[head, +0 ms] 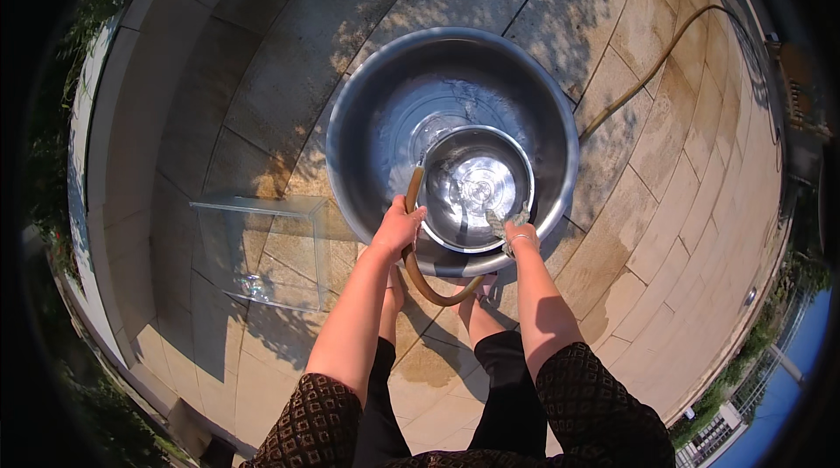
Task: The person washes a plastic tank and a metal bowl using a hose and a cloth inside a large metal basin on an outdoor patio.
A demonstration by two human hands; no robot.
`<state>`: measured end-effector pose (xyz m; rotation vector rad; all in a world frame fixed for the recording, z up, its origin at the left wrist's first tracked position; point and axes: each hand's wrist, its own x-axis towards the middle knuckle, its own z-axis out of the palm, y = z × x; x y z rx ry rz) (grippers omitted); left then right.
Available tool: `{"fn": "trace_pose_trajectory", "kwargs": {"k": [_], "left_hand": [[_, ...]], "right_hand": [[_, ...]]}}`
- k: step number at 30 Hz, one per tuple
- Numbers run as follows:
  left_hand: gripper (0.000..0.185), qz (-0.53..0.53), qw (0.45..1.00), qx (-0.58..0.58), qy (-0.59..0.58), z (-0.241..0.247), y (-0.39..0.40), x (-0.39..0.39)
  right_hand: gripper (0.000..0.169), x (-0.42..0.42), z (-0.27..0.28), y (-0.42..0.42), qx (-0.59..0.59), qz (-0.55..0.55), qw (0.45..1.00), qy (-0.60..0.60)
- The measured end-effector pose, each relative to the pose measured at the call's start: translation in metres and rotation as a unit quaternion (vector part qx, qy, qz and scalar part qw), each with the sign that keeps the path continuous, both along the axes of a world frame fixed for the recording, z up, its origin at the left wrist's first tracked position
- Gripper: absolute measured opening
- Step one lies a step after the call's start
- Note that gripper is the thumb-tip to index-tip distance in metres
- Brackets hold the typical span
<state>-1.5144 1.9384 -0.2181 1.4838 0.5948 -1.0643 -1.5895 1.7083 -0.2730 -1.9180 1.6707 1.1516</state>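
My left hand [398,226] grips a brownish-yellow rubber hose [413,186] near its open end, and its fingers are close to the rim of a smaller steel bowl. Water seems to come from the hose end at the bowl's left edge. That shiny bowl [482,186] stands inside a large round metal tub [453,61], towards its near side. My right hand [522,236] holds a crumpled greyish-green cloth [502,224] over the bowl's near right rim. Part of the cloth hangs into the bowl, and the fingers are partly hidden by it.
A clear glass or plastic tank [259,255] sits on the stone paving [295,48] left of the tub. More hose [656,71] runs across the paving at the right. My feet [472,287] are just under the tub's near edge. A low wall [125,173] borders the left.
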Motion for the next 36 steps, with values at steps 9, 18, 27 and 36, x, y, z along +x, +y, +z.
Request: {"fn": "trace_pose_trajectory", "kwargs": {"k": [9,18,27,36], "left_hand": [[0.023,0.007,1.0,-0.023,-0.006,-0.042,-0.021,0.015],[0.022,0.164,0.985,-0.015,0.059,-0.066,-0.029,0.026],[0.031,0.207,0.966,-0.075,0.136,-0.057,-0.05,0.028],[0.028,0.428,0.881,-0.177,0.095,-0.081,-0.019,0.034]], "right_hand": [[0.038,0.066,-0.077,0.008,0.094,0.005,0.937,-0.338],[0.051,0.064,-0.046,0.06,0.08,0.196,0.946,-0.246],[0.026,-0.021,0.071,0.088,0.355,-0.012,0.839,-0.411],[0.02,-0.05,0.17,0.036,0.331,0.135,0.866,-0.35]]}}
